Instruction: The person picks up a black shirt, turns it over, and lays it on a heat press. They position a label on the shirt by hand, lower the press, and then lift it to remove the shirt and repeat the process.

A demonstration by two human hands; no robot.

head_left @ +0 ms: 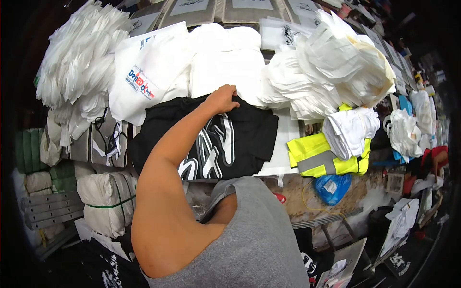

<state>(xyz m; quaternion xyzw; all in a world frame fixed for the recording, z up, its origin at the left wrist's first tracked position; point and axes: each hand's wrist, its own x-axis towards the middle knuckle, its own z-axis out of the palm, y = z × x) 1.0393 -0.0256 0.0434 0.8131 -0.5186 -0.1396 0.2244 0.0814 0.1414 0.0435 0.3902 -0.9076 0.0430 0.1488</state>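
The left hand (223,99) bends its fingers at the far edge of a black fabric garment with white print (254,139), beside folded white cloth (225,72); I cannot tell whether they pinch. The right hand is unseen. Arranging the garment seems in hand; moving it likely calls for an even grip.

a white bundle (346,132) rests on yellow fabric (305,150); a blue bag (332,191) lies lower.

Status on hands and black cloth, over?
Left hand on black cloth, far edge; right hand out of view. Cloth laid out, white print up. Left arm crosses it.
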